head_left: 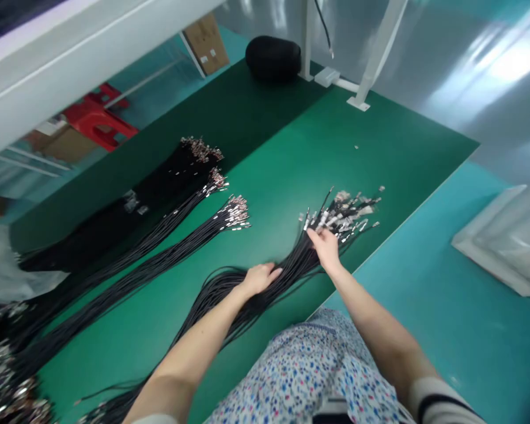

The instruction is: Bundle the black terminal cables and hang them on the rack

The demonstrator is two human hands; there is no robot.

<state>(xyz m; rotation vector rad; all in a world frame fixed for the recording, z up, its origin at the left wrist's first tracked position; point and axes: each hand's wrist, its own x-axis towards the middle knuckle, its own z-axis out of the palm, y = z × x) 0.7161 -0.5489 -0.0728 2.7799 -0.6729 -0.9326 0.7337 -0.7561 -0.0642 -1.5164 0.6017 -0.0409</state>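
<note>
A loose bundle of thin black cables (291, 268) lies along the front of the green table, with white and metal connectors (344, 215) fanned out at its right end. My left hand (259, 278) is closed over the middle of this bundle, its fingers partly hidden. Near the connectors, my right hand (325, 246) pinches cable ends between thumb and fingers. Exactly which cables it holds is hard to make out.
Behind lie a second cable bundle (176, 238), a third bundle (172, 215) and a dark cable pile (115, 227). A black rounded object (272, 59) stands by a white frame post (375, 53) on the green table (282, 159). A white beam (92, 44) crosses the upper left.
</note>
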